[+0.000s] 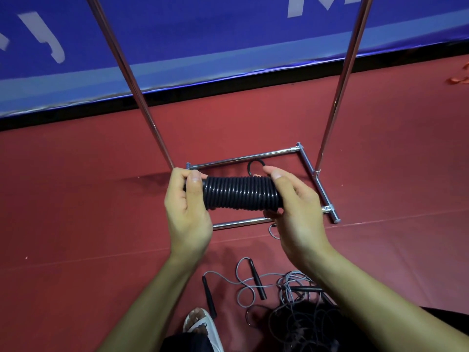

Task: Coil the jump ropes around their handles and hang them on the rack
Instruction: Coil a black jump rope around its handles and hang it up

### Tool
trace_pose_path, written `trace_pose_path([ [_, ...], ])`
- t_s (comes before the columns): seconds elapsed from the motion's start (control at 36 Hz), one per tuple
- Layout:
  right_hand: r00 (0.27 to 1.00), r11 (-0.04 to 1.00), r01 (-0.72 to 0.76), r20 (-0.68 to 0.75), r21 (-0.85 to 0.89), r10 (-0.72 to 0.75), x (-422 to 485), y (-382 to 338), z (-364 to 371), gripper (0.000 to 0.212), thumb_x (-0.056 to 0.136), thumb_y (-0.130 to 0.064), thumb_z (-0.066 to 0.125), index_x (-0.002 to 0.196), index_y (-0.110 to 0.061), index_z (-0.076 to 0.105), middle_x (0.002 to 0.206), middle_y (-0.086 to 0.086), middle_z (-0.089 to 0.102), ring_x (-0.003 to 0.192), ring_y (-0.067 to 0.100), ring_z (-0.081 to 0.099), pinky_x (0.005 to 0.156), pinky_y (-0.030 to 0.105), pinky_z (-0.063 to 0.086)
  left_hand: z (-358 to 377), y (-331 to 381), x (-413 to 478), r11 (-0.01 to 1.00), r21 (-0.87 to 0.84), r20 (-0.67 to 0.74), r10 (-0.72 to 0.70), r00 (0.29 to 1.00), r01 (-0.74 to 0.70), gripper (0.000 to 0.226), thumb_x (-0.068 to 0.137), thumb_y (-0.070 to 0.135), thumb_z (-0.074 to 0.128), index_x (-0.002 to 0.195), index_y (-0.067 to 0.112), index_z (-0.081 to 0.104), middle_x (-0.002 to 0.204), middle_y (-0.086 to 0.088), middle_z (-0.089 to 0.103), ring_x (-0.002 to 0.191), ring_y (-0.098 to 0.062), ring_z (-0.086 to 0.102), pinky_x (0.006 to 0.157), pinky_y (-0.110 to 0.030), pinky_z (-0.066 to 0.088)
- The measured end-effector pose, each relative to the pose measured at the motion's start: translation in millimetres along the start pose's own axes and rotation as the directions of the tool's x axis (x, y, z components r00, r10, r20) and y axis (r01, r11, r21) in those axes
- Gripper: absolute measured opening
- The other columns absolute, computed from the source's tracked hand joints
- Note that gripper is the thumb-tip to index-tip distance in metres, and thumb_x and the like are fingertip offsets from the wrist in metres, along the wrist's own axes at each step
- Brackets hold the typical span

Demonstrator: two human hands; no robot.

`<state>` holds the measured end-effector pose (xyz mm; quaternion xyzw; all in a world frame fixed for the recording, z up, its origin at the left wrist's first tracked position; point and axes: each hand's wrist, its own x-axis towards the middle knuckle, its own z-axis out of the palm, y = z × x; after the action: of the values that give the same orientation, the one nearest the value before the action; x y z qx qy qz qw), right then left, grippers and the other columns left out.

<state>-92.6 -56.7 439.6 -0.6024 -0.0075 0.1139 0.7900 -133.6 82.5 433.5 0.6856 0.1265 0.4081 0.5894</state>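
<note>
A black jump rope (241,193) is wound in tight turns around its handles, held level in front of me. My left hand (186,212) grips its left end, thumb on top. My right hand (291,207) grips its right end, and a small loose loop of black cord sticks up beside the fingertips. Below stands the chrome rack (253,156), its base frame on the floor and two uprights rising out of the top of the view. Its hanging bar is out of sight.
Loose grey and black jump ropes (286,288) with black handles lie tangled on the red floor near my sandalled foot (200,323). A blue banner wall (203,47) runs behind the rack. An orange scrap (459,80) lies at far right.
</note>
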Motion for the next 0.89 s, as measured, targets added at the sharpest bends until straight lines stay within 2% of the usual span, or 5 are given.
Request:
trace_pose_path([
  [0.22,0.957,0.975,-0.218,0.205,0.04,0.205,4.1,-14.3,-6.6,0.013,0.092,-0.017,0.06,0.093,-0.019,0.072,0.076,-0.006,0.062,0.063,0.007,0.051,0.056,0.026,0.036,0.1,9.9,-4.3,0.999,0.001,0.015,0.05,0.999,-0.05,0.021,0.094,0.036,0.044,0.077,0.024,0.051,0.066,0.014,0.05,0.059,-0.007,0.04,0.055,-0.028,0.034],
  [0.39,0.975,0.986,0.088,0.213,-0.141,-0.056,6.9,-7.1,-12.3,0.023,0.072,-0.038,0.07,0.088,-0.023,0.078,0.116,0.001,0.064,0.103,0.001,0.062,0.08,0.012,0.045,-3.9,11.0,-0.3,0.998,-0.032,-0.013,0.058,0.998,-0.059,0.022,0.094,0.037,0.044,0.076,0.028,0.054,0.066,0.011,0.05,0.061,-0.013,0.041,0.057,-0.036,0.032],
  [0.44,0.957,0.973,0.156,0.269,-0.171,-0.106,7.7,-8.3,-15.4,0.022,0.075,-0.035,0.066,0.087,-0.021,0.076,0.111,-0.008,0.069,0.111,-0.005,0.059,0.089,0.011,0.042,-3.0,10.9,0.2,0.998,-0.049,-0.023,0.04,0.999,-0.041,0.022,0.093,0.037,0.044,0.075,0.028,0.054,0.065,0.011,0.05,0.061,-0.012,0.04,0.057,-0.034,0.032],
  [0.67,0.894,0.91,0.327,0.397,-0.255,-0.21,8.9,-3.9,-16.8,0.03,0.075,-0.05,0.057,0.083,-0.022,0.063,0.071,-0.011,0.059,0.066,0.006,0.052,0.061,0.022,0.043,-3.7,7.9,2.2,0.996,-0.091,-0.01,-0.017,1.0,0.016,0.024,0.091,0.041,0.046,0.072,0.031,0.057,0.065,0.012,0.048,0.061,-0.011,0.038,0.058,-0.034,0.03],
  [0.89,0.9,0.991,0.134,0.419,-0.007,-0.119,3.4,-5.2,-13.2,0.036,0.074,-0.048,0.058,0.102,-0.026,0.059,0.073,-0.008,0.05,0.053,0.008,0.041,0.042,0.02,0.033,0.4,10.9,1.2,0.987,-0.157,-0.004,-0.04,0.999,0.038,0.027,0.09,0.04,0.047,0.074,0.019,0.051,0.062,0.013,0.045,0.059,-0.008,0.037,0.057,-0.028,0.031],
])
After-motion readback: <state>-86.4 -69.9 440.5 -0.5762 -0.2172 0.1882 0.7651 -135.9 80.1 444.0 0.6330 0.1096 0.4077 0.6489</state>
